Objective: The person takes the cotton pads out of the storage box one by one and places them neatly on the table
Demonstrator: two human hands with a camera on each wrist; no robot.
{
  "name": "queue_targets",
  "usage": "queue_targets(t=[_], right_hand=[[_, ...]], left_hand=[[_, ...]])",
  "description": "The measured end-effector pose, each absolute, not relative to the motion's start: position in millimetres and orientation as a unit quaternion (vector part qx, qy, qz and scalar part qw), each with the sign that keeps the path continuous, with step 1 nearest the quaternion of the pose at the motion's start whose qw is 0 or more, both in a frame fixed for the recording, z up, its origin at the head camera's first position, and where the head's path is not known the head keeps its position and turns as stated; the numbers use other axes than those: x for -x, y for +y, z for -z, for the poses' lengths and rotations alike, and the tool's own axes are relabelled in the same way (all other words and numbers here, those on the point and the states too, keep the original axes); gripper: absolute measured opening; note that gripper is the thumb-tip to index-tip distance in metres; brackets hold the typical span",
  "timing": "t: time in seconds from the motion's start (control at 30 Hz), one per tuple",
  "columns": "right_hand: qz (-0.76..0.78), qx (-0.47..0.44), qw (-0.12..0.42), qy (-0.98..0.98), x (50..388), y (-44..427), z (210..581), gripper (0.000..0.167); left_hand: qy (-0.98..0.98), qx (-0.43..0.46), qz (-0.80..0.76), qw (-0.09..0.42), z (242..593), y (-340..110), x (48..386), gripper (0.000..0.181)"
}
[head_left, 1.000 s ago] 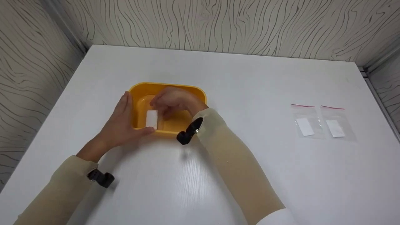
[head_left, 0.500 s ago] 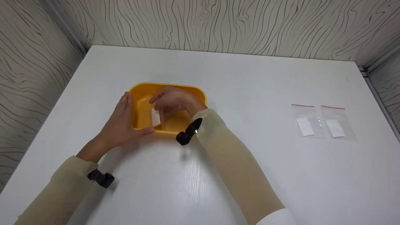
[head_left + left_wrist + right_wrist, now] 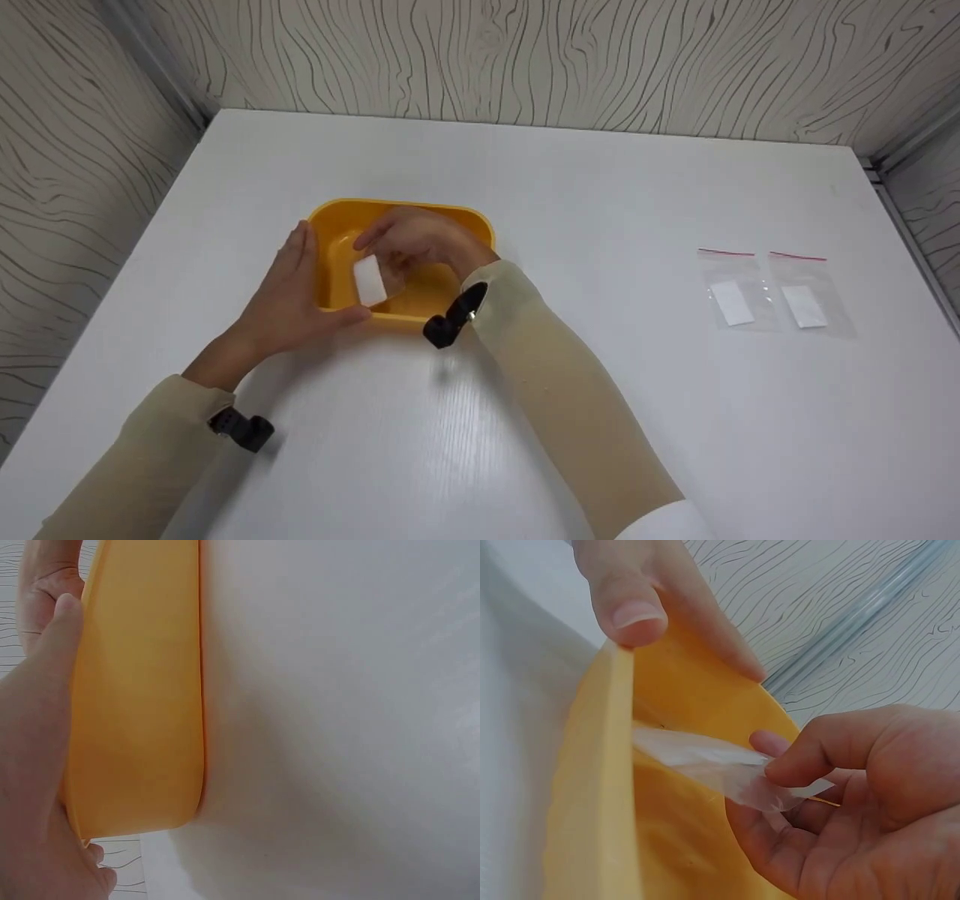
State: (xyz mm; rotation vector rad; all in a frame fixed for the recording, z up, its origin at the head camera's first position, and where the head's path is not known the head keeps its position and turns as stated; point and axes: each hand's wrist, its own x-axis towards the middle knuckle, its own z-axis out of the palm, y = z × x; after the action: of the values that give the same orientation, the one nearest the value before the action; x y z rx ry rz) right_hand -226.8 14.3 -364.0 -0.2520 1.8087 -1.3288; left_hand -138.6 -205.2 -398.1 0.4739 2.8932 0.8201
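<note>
A yellow plastic bin (image 3: 435,300) stands on the white table, left of the middle in the head view. My left hand (image 3: 289,300) holds its left end, the thumb (image 3: 639,621) on the near rim and the fingers along the left side. Inside the bin, my right hand (image 3: 412,238) pinches a small clear plastic bag (image 3: 750,780) between thumb and fingertips. A white rectangular piece (image 3: 370,281) shows with this bag, tilted, close to the near wall. My right palm and the fingers' undersides are hidden in the head view, but the right wrist view shows the pinch.
Two clear zip bags lie flat and side by side at the table's right, the left bag (image 3: 759,300) and the right bag (image 3: 834,304). Each has a red strip on top and a white piece inside. Wood-grain panels (image 3: 525,60) border the table.
Between my right fingers, the bag with the white piece has turned: its white face swung away half a second ago and now shows again, tilted. My left hand and the bin stay put.
</note>
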Motion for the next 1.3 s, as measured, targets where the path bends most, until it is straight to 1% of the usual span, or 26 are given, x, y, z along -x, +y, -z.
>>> queue_targets(t=[0.2,0.33,0.47,0.7,0.83,1.03,1.3], right_hand=[[0.533,0.102,0.428,0.723,228.2,14.6,363.4,0.039],[0.533,0.083,0.423,0.728,227.5,16.2,361.0,0.035],[0.534,0.083,0.428,0.724,228.8,17.7,358.6,0.032],[0.540,0.091,0.430,0.717,230.9,19.3,356.7,0.038],[0.539,0.094,0.428,0.719,231.4,21.5,356.8,0.036],[0.530,0.094,0.433,0.724,233.0,23.8,355.9,0.037],[0.546,0.088,0.417,0.721,236.2,21.9,354.6,0.033]], left_hand=[[0.950,-0.155,-0.266,0.048,397.4,-204.3,138.6,0.133],[0.953,-0.148,-0.259,0.059,396.1,-204.6,138.0,0.134],[0.953,-0.145,-0.258,0.064,395.9,-204.8,138.0,0.134],[0.951,-0.144,-0.268,0.056,397.8,-204.9,138.7,0.133],[0.951,-0.144,-0.268,0.056,398.2,-204.6,138.6,0.131],[0.950,-0.150,-0.271,0.046,398.2,-203.9,138.4,0.129],[0.949,-0.159,-0.270,0.040,398.2,-204.6,139.4,0.130]])
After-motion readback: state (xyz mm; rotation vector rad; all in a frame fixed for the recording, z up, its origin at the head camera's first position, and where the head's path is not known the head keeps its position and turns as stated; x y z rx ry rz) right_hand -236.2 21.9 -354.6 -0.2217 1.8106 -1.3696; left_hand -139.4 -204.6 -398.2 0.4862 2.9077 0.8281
